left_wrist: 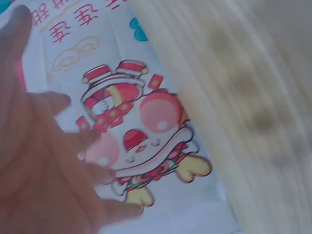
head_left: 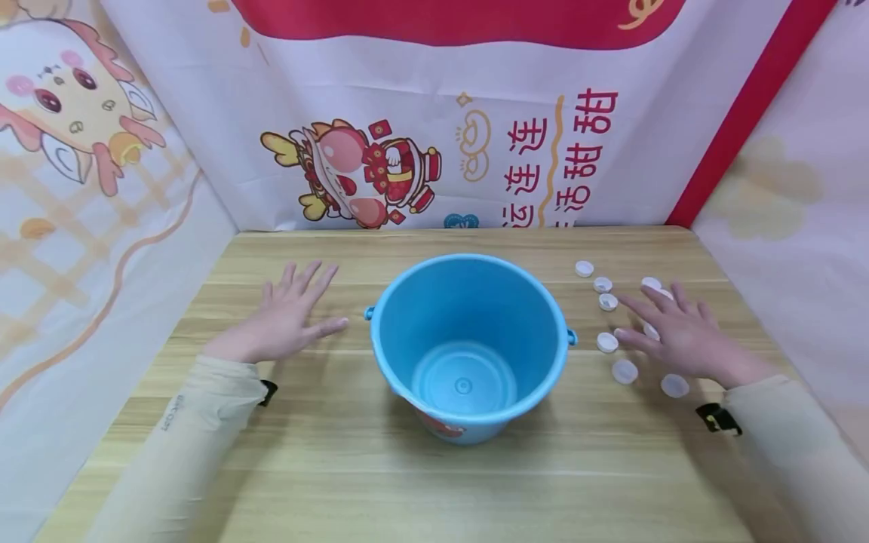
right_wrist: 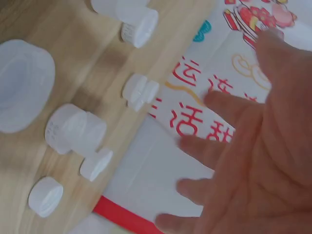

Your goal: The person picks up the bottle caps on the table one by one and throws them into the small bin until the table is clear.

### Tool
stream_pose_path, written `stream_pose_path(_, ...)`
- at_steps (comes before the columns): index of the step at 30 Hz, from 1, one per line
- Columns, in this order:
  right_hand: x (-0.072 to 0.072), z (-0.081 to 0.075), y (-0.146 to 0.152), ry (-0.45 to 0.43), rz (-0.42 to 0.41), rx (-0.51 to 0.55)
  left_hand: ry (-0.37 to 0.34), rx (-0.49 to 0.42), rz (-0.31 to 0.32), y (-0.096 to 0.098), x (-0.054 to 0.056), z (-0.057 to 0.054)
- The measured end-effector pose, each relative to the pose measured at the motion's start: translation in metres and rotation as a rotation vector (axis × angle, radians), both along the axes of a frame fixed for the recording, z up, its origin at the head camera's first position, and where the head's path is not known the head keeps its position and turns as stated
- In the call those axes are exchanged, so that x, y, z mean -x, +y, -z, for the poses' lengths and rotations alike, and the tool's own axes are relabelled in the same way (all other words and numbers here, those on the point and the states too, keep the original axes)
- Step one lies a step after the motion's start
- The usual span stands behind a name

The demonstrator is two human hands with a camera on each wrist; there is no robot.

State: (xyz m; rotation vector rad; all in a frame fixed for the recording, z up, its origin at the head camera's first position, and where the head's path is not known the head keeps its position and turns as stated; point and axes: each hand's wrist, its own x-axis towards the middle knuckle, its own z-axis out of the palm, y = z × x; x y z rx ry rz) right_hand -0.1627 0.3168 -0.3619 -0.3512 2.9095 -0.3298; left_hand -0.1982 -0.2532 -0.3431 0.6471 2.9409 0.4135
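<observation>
A blue plastic bucket [head_left: 465, 377] stands upright in the middle of the wooden table, and nothing lies on its visible bottom. To its left, my left hand [head_left: 285, 317] hovers with fingers spread and holds nothing; the left wrist view shows that hand [left_wrist: 44, 156] against the printed cloth. On the right, my right hand [head_left: 682, 335] is held above several small white bottle caps [head_left: 607, 342], its fingers spread and partly covering some of them. In the right wrist view the caps [right_wrist: 46, 197] lie apart from the hand [right_wrist: 258, 151].
The wooden table [head_left: 475, 498] meets a white cloth [head_left: 421, 90] with red print at its back edge. More printed cloth hangs at the left [head_left: 122, 249] and right [head_left: 801, 226] sides. The bucket has small side knobs.
</observation>
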Motion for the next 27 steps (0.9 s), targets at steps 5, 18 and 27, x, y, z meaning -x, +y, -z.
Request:
stream_pose_path(5, -0.004, -0.003, 0.011, 0.075, -0.048, -0.001, 0.218, -0.156, 0.156, 0.005, -0.013, -0.026)
stream_pose_path(18, -0.035, 0.014, 0.016, 0.187, -0.070, 0.089, 0.549, -0.416, 0.610, 0.068, -0.064, -0.043)
stream_pose_path(27, -0.045, 0.030, -0.012, 0.092, 0.125, 0.169, 0.464, -0.532, 0.647, 0.079, -0.066, -0.019)
